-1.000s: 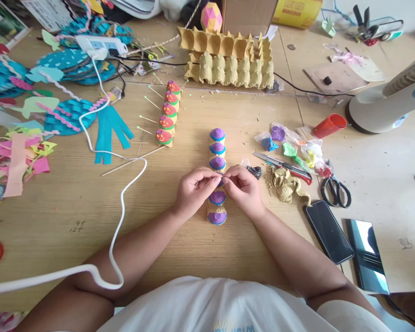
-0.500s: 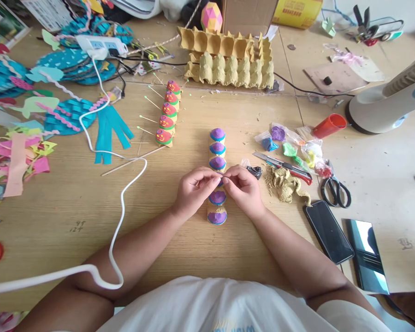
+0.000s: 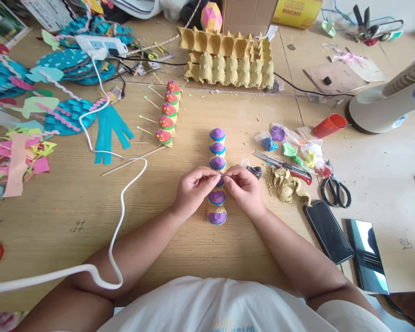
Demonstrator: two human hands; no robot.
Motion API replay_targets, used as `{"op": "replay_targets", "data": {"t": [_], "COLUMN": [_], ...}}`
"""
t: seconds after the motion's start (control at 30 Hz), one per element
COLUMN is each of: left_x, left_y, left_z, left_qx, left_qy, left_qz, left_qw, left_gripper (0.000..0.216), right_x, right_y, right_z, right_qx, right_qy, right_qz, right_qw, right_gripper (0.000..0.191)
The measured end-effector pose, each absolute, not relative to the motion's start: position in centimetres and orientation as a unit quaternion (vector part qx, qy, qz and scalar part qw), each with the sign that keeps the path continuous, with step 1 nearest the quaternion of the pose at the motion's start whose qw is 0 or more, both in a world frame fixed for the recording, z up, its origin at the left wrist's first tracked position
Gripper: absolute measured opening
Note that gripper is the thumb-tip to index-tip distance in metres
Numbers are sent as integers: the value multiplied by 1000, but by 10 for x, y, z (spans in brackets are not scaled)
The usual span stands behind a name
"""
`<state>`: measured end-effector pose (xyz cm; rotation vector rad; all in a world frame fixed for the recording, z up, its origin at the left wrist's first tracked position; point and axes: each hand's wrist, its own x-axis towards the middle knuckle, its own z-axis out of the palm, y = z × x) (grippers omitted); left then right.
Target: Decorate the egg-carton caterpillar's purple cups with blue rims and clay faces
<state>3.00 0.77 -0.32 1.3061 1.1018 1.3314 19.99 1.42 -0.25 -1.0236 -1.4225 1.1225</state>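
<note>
A strip of egg-carton bumps (image 3: 217, 197) coated in purple and blue clay runs away from me along the table. Over its middle, my left hand (image 3: 198, 186) and my right hand (image 3: 242, 188) meet with thumbs and forefingers pinched. Something small and dark seems to sit between the fingertips, too tiny to name. The hands partly cover one of the purple bumps. Beyond and to the left stands a second strip of bumps (image 3: 166, 115) in red and green, with smiling faces and pale-tipped sticks poking out sideways.
Right of my hands lie a black clay packet (image 3: 254, 172), torn carton scraps (image 3: 286, 184), a utility knife (image 3: 285, 167), scissors (image 3: 336, 190) and a phone (image 3: 328, 231). Egg cartons (image 3: 237, 70) stand at the back. A white cable (image 3: 122, 203) crosses the left side and my left forearm.
The fingertips of my right hand have shifted very slightly. Both hands stay pinched together over the same purple bump; nothing else has visibly moved.
</note>
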Motion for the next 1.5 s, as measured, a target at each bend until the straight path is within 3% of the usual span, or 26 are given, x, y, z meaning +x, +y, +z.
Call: {"op": "replay_targets", "data": {"t": [0.27, 0.47, 0.87, 1.07, 1.5], "left_x": [31, 33, 32, 33, 28], "left_y": [9, 14, 15, 16, 8], "left_z": [-6, -5, -5, -7, 9], "left_qx": [463, 384, 307, 315, 401], "left_qy": [461, 455, 436, 455, 448], "left_qz": [552, 581, 587, 585, 581], "left_qw": [518, 554, 609, 593, 549], "left_gripper": [21, 30, 33, 38, 26], "right_x": [200, 203, 202, 203, 203], "right_y": [8, 7, 9, 9, 17], "right_z": [1, 9, 12, 10, -2], "right_qx": [-404, -355, -318, -343, -399], "right_qy": [-584, -693, -742, -718, -651], "right_qz": [444, 349, 315, 341, 357], "right_qw": [548, 521, 498, 501, 538], "right_gripper": [21, 3, 9, 4, 13]}}
